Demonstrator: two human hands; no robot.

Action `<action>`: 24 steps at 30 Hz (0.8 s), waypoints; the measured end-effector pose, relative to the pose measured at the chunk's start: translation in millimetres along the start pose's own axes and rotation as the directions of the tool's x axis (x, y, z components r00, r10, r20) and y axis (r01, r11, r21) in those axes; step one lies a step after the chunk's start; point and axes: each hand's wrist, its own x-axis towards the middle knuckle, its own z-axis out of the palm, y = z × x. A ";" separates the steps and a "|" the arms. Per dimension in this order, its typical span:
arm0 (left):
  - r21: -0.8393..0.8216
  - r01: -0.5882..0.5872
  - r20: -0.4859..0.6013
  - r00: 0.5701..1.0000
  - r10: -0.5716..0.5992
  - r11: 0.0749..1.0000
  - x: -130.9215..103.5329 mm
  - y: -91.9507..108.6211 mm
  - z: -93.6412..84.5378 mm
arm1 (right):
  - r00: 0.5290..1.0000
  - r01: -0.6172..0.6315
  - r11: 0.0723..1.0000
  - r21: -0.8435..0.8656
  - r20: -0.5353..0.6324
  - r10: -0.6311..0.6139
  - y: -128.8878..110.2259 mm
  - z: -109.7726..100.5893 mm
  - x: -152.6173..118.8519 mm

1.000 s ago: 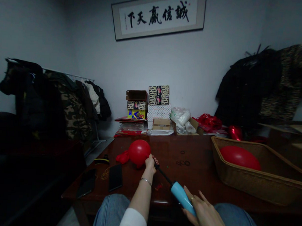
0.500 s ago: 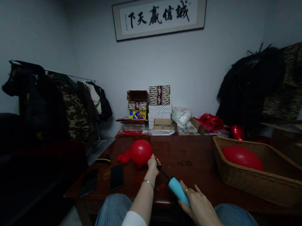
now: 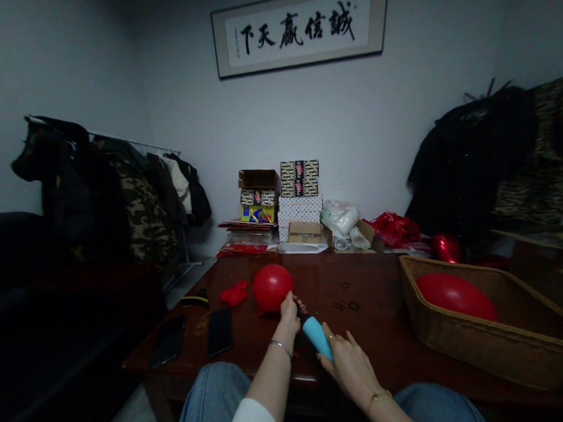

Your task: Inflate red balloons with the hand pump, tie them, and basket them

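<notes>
The round red rubber balloon (image 3: 272, 286) is over the brown wooden counter (image 3: 376, 283), pinched at its near edge by the closed left hand (image 3: 291, 310) — likely to seal its hidden mouth against the sky-blue cylindrical pump (image 3: 317, 337). The right hand (image 3: 348, 361) grips the pump's rear, fingers loosely spread — apparently for pushing

Table (image 3: 369, 339) before a seated person, basket (image 3: 472, 340) at right.
Left of the basket, a balloon (image 3: 271, 287) meets the left hand (image 3: 290, 311); a pump (image 3: 317, 337) spans left hand to right hand (image 3: 349, 363). Left of that balloon, a limp bundle (image 3: 234, 293); nearer, two phones (image 3: 221, 331). A second balloon (image 3: 455, 296) sits in the basket; boxes (image 3: 300, 209) stack behind.
</notes>
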 end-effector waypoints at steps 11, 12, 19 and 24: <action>-0.047 -0.016 0.028 0.999 0.017 0.999 4.1 11.8 -0.3 | 0.997 0.044 0.998 0.037 -0.064 -0.042 29.1 3.7 -46.2; -0.048 -0.014 0.030 0.999 0.016 0.999 4.1 12.4 -0.8 | 0.996 0.052 0.998 0.044 -0.070 -0.049 32.5 4.2 -51.0; -0.070 -0.037 0.027 0.999 0.039 0.997 1.4 4.9 0.3 | 0.998 0.052 0.998 0.032 -0.039 -0.051 39.9 -0.5 -60.4; -0.081 -0.033 0.006 0.999 0.033 0.996 -0.3 6.1 -0.8 | 0.999 0.039 0.999 0.018 -0.031 -0.038 35.6 1.2 -51.9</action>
